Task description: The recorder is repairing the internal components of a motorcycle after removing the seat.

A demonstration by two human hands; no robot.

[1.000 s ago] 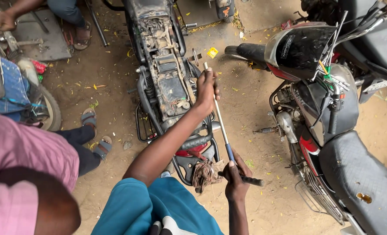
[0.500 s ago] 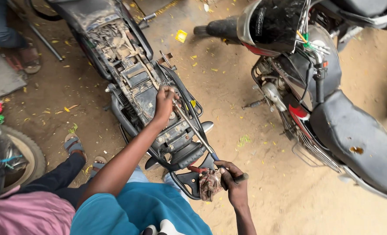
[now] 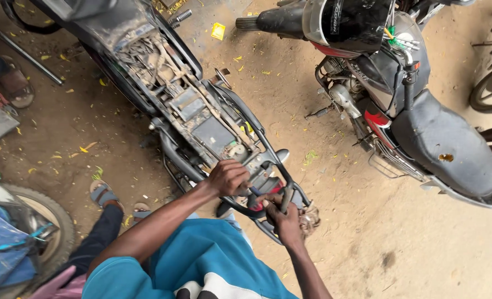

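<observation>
Over dusty dirt ground (image 3: 401, 243), both hands are gripping: left hand (image 3: 227, 177) and right hand (image 3: 283, 220) fingers clamped on the stripped motorcycle's black tubular rear rail (image 3: 268, 148).

Person seen from above. Torso: teal short-sleeved shirt (image 3: 201, 260) with a white and black printed patch at the lower middle of the chest. Sleeve hem ends at the upper arm, leaving both forearms bare. Left hand (image 3: 227, 177) and right hand (image 3: 286, 221): bare, without gloves; no rings, watch or bands can be made out.
</observation>
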